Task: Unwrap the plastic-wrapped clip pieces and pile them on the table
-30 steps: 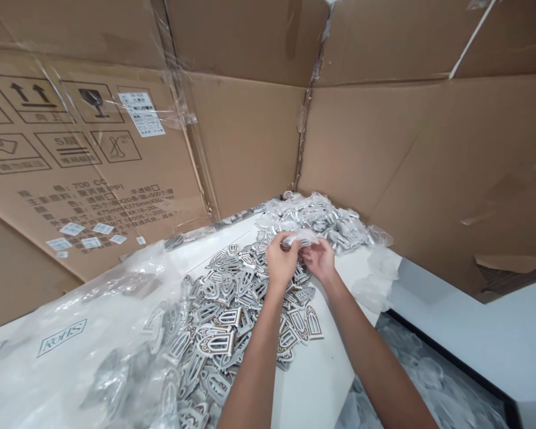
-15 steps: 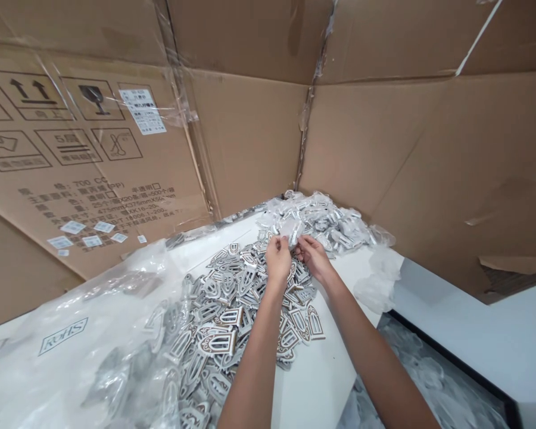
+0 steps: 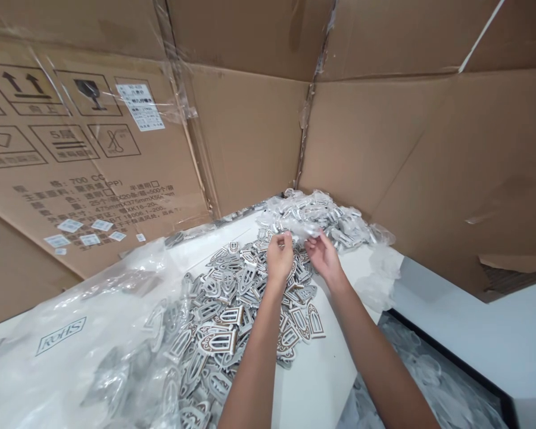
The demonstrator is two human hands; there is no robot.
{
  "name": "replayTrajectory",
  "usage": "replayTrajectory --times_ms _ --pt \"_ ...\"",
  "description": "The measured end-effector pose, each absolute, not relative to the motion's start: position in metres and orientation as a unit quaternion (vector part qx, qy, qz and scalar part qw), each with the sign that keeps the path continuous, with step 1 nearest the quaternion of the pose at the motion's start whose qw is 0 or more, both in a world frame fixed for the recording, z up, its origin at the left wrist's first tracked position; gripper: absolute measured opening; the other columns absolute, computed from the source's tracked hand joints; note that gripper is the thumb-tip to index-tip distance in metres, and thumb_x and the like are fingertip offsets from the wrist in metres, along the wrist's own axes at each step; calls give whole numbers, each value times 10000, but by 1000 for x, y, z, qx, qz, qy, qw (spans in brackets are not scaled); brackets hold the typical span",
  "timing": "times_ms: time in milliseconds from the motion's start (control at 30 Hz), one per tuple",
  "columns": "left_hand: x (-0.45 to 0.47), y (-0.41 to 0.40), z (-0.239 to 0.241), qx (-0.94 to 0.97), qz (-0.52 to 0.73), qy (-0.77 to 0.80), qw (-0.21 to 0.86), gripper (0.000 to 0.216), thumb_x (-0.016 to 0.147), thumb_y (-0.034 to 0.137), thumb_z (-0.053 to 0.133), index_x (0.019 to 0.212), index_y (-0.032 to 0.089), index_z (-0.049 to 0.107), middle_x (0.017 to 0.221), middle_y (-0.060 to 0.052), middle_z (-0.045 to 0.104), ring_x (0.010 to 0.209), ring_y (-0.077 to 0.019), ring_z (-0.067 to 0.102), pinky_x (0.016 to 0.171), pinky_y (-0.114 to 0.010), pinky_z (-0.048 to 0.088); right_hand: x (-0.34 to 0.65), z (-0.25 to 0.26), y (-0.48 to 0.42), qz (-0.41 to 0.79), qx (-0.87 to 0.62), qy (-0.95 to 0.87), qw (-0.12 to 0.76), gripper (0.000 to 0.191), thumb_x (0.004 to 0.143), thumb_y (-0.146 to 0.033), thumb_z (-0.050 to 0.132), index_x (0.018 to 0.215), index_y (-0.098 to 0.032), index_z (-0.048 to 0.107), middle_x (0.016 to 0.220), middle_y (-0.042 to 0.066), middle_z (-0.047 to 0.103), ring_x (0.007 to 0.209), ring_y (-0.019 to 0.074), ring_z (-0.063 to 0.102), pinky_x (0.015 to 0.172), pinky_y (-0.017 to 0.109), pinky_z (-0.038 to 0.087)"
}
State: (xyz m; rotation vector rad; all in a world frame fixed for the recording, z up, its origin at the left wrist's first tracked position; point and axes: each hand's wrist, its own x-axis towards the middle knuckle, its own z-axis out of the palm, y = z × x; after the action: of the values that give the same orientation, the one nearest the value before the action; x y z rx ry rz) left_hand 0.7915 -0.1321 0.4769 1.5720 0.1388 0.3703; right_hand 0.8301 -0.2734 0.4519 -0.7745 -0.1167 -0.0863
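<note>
A heap of flat silver arch-shaped metal pieces [image 3: 232, 310] covers the white table [image 3: 312, 381]. At its far end both my hands are raised. My left hand [image 3: 279, 257] and my right hand [image 3: 322, 255] each pinch an end of a small clear plastic bag [image 3: 301, 229], stretched between them. Whether a piece is inside the bag I cannot tell. Just beyond lies a pile of bagged pieces [image 3: 330, 217].
Taped cardboard sheets [image 3: 250, 131] wall in the table at the back and right. A large clear plastic bag marked ROHS [image 3: 62, 339] lies at the left. Crumpled clear bags fill a bin [image 3: 429, 381] below the table's right edge.
My hands have drawn slightly apart, stretching the small bag out between them; before, they were close together around it.
</note>
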Motion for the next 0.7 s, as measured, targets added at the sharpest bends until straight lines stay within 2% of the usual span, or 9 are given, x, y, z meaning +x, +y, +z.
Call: replayTrajectory --times_ms 67,200,367,500,700 --pt "790 -131 479 703 168 65 688 360 1034 553 606 969 213 704 1010 -92 800 973 -231 749 915 -353 544 832 451 -276 -49 -400 -54 914 317 856 -430 910 888 -273 636 770 -54 645 709 130 606 625 239 551" --pt "788 -129 483 703 174 70 686 340 1041 526 610 955 211 706 1007 -88 801 968 -228 744 921 -350 541 836 443 -276 -91 -459 -31 883 358 767 -437 971 889 -256 688 844 -36 714 761 138 645 645 233 553" --pt "786 -127 488 703 186 73 682 312 1041 482 625 950 198 714 1000 -93 805 965 -232 734 931 -357 530 840 435 -273 -151 -499 -28 853 443 704 -519 997 832 -249 670 868 -21 728 863 161 674 777 271 599" --pt "786 -127 489 700 186 71 686 277 1031 449 644 947 195 716 989 -96 807 946 -228 739 914 -353 538 842 432 -275 -167 -523 -9 836 463 732 -560 966 872 -257 645 859 -28 711 843 165 677 746 282 605" --pt "789 -128 484 698 185 74 687 258 1011 447 660 963 200 714 958 -85 794 909 -223 738 876 -342 535 846 430 -277 -180 -489 18 853 505 703 -508 997 910 -272 603 818 -42 715 793 173 735 725 304 652"
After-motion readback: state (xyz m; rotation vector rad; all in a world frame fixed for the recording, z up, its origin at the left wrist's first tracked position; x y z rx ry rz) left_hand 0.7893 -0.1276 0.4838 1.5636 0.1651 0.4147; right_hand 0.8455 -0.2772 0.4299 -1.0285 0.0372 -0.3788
